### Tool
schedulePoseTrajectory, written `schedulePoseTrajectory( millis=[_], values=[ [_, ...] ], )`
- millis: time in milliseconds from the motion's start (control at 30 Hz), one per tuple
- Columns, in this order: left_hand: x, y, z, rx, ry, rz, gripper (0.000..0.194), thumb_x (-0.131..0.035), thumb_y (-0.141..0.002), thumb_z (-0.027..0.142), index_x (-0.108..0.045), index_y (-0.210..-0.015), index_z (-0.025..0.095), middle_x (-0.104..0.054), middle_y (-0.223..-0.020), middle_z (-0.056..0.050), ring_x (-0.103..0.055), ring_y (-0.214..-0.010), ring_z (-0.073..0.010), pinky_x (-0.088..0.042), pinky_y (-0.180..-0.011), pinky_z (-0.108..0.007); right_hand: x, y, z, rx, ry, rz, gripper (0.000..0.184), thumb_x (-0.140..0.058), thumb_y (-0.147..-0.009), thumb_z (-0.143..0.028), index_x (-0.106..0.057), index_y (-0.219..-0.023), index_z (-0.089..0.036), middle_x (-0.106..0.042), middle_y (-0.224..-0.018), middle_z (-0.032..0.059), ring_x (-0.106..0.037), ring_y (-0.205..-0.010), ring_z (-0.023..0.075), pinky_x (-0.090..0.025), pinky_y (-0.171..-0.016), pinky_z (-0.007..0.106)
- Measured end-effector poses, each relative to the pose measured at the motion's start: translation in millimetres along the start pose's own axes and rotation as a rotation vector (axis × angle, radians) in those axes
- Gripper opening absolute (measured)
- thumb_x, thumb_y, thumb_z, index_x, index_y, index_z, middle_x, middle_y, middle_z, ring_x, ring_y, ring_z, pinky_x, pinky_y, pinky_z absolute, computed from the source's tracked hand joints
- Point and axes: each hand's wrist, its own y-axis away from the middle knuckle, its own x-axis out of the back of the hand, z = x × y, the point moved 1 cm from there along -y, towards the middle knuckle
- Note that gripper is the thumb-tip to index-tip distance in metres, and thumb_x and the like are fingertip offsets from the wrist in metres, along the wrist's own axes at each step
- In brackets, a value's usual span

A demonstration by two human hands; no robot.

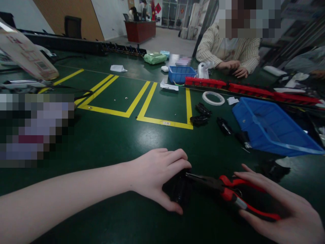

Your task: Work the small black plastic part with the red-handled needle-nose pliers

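My left hand [159,176] is closed round a small black plastic part [179,191] that rests on the dark green table. Its fingers lie over the far side and the thumb presses at the near side, so much of the part is hidden. In my right hand [286,206] is a pair of needle-nose pliers [225,186] with red handles, which lie between the fingers and thumb. The dark jaws point left, and their tip meets the upper right of the black part. Whether the jaws grip anything is too dark to tell.
Right of centre lie several black parts [224,126] beside a tilted blue bin [271,127]. Behind them are a roll of white tape [213,98], a red rail [248,90] and a smaller blue basket [181,74]. Yellow tape [165,122] marks the table. Another person [228,47] sits opposite.
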Motion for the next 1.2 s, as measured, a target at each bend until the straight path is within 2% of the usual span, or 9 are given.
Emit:
schedulePoseTrajectory(
  millis=[167, 300, 500, 700, 933, 1200],
  values=[
    [0.5, 0.3, 0.5, -0.007, -0.003, 0.004, 0.081, -0.061, -0.072, 0.073, -0.052, -0.123, 0.012, -0.059, -0.117, -0.012, -0.063, -0.089, -0.0217, -0.052, -0.07, -0.032, -4.0, 3.4, 2.3, -0.054, -0.067, -0.031, 0.054, -0.068, -0.07, -0.042, -0.061, -0.12, -0.025, -0.068, -0.119, 0.0061, -0.069, -0.098, 0.0282, -0.057, -0.088, 0.042],
    [0.4, 0.0, -0.6, 0.0, 0.033, 0.006, 0.082, -0.063, -0.069, 0.074, -0.053, -0.123, 0.013, -0.061, -0.115, -0.01, -0.063, -0.087, -0.0209, -0.052, -0.07, -0.032, -4.8, 5.1, -3.4, -0.126, -0.076, 0.025, 0.051, -0.065, -0.072, -0.043, -0.061, -0.119, -0.024, -0.067, -0.121, 0.0071, -0.067, -0.102, 0.0299, -0.055, -0.093, 0.046],
    [-0.2, 0.2, -2.7, -0.028, 0.124, 0.055, 0.079, -0.062, -0.067, 0.076, -0.059, -0.114, 0.014, -0.065, -0.106, -0.008, -0.062, -0.081, -0.0181, -0.05, -0.067, -0.029, -4.5, 6.3, -19.3, -0.143, -0.07, 0.12, 0.044, -0.059, -0.077, -0.047, -0.06, -0.116, -0.029, -0.067, -0.121, 0.0021, -0.061, -0.115, 0.0307, -0.051, -0.1, 0.048],
    [-0.3, -0.5, -2.9, -0.046, 0.137, 0.069, 0.077, -0.062, -0.065, 0.077, -0.061, -0.107, 0.013, -0.065, -0.1, -0.005, -0.059, -0.075, -0.0152, -0.047, -0.063, -0.028, -5.9, 6.4, -21.7, -0.131, -0.076, 0.091, 0.044, -0.056, -0.079, -0.049, -0.058, -0.118, -0.029, -0.066, -0.122, 0.0033, -0.061, -0.115, 0.0299, -0.051, -0.1, 0.047],
    [1.9, -0.3, -1.2, -0.036, 0.101, 0.019, 0.076, -0.061, -0.073, 0.07, -0.052, -0.121, 0.011, -0.062, -0.112, -0.008, -0.062, -0.085, -0.0191, -0.05, -0.067, -0.03, -9.5, 7.5, -19.5, -0.257, -0.135, 0.069, 0.045, -0.054, -0.079, -0.046, -0.057, -0.12, -0.026, -0.064, -0.124, 0.0074, -0.064, -0.109, 0.0296, -0.049, -0.101, 0.051],
    [1.1, -0.8, -2.6, -0.061, 0.111, 0.049, 0.085, -0.057, -0.075, 0.073, -0.048, -0.13, 0.009, -0.063, -0.11, -0.01, -0.063, -0.087, -0.0211, -0.05, -0.069, -0.031, -8.9, 8.4, -17.1, -0.243, -0.102, 0.071, 0.048, -0.058, -0.074, -0.044, -0.058, -0.119, -0.026, -0.065, -0.123, 0.0054, -0.064, -0.109, 0.029, -0.049, -0.101, 0.049]
  ],
)
